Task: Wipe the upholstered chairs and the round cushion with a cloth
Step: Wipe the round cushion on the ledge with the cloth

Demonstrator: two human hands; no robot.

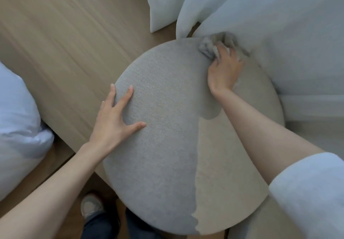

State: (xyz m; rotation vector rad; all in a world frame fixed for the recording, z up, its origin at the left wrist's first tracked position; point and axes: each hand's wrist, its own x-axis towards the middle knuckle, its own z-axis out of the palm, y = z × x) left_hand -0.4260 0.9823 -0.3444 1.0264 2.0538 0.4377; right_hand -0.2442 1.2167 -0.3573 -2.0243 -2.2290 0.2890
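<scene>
The grey round cushion (167, 136) fills the centre, with wooden floor (65, 34) to its left and a white curtain (260, 6) at its far side. The left hand (113, 119) rests flat on the cushion's left edge, fingers spread. The right hand (224, 71) clutches a bunched grey cloth (208, 48) against the far rim.

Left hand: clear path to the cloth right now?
Probably yes: the left hand lies flat on the cushion, bare top between it and the cloth, though the right hand grips it.
</scene>
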